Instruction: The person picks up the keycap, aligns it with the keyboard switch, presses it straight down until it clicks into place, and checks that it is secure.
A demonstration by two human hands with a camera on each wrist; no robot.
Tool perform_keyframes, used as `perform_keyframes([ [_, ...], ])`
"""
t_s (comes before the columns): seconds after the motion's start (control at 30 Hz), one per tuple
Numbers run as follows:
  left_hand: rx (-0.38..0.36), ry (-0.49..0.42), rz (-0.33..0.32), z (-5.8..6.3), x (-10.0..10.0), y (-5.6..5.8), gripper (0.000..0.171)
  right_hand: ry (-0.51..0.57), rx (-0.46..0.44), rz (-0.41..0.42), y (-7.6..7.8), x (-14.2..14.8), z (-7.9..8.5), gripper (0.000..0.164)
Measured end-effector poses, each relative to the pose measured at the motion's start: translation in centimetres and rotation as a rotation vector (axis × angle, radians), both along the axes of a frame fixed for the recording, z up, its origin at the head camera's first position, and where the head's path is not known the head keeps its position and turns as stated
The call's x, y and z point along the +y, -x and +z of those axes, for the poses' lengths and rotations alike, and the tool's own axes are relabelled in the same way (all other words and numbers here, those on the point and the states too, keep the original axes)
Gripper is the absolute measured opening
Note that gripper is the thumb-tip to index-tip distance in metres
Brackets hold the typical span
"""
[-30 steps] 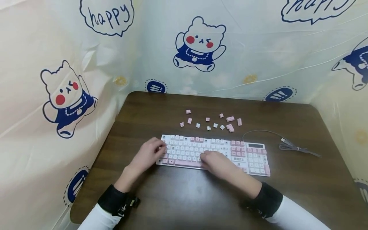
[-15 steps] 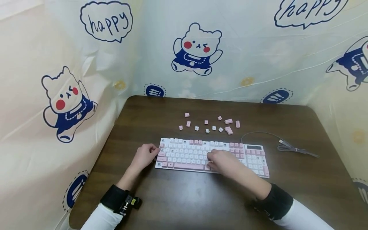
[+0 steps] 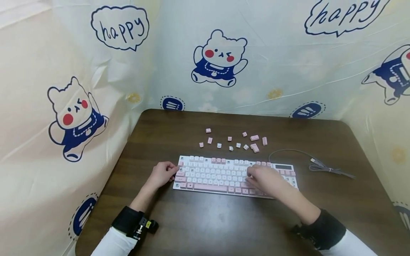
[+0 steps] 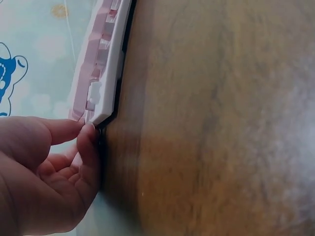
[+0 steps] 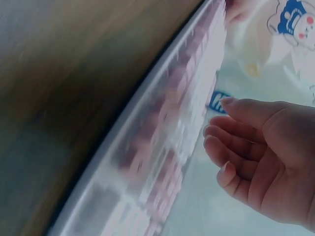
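Observation:
A white and pink keyboard (image 3: 209,176) lies across the table, with dark spots showing among its keycaps. At its left end, my left hand (image 3: 161,175) pinches the edge between thumb and finger. The left wrist view shows these fingertips of the left hand (image 4: 54,182) right at the keyboard's corner (image 4: 101,105). Over the right part of the keys is my right hand (image 3: 267,179), its fingers loosely bent. Nothing shows between the fingers of the right hand (image 5: 266,152) in the right wrist view, where the keyboard (image 5: 162,128) is blurred.
Several loose pink and white keycaps (image 3: 254,148) lie scattered behind the keyboard. A tied grey cable (image 3: 321,167) rests at the right on the brown table (image 3: 205,220). A patterned curtain (image 3: 272,60) surrounds the table's back and sides.
My right hand has moved rightward along the keyboard. My left hand has shifted from over the left keys to the keyboard's left edge. The head view has tilted slightly.

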State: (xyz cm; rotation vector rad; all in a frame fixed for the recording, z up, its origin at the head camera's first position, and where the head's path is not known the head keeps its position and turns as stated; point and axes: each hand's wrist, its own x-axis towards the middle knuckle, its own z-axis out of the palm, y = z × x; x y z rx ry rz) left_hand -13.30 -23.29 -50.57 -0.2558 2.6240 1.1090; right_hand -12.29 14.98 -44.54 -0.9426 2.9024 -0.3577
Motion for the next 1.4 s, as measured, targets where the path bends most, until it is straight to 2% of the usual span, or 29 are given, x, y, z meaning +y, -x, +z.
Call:
perform_keyframes([
  [0.13,-0.014,-0.005,-0.006,0.2,-0.2,0.3,0.026,0.024,-0.059,-0.064,1.6,1.9,0.1,0.009],
  [0.23,-0.014,-0.001,-0.011,0.3,-0.4,0.4,0.026,0.029,-0.102,-0.110,3.1,3.3,0.2,0.014],
  [0.33,-0.013,0.004,-0.011,0.5,-0.6,0.3,0.026,0.046,-0.141,-0.121,4.7,4.5,0.3,0.017],
  [0.5,-0.001,0.001,-0.015,0.5,-0.8,0.1,0.026,0.057,-0.171,-0.095,7.0,6.0,0.1,0.018],
  [0.8,0.029,-0.007,-0.011,-0.1,-0.9,-0.1,0.026,0.038,-0.138,0.044,11.1,6.4,-0.4,0.028],
  [1.0,0.011,-0.029,-0.018,-0.3,-0.6,-0.2,0.025,0.014,-0.139,0.097,12.6,6.4,-1.0,0.033],
  [1.17,0.016,-0.029,-0.013,-0.5,-0.6,-0.1,0.024,0.008,-0.184,0.097,13.5,6.0,-1.8,0.040],
  [1.4,-0.006,-0.047,0.005,-0.5,-0.6,0.0,0.023,-0.056,-0.221,0.077,14.5,5.4,-2.6,0.042],
])
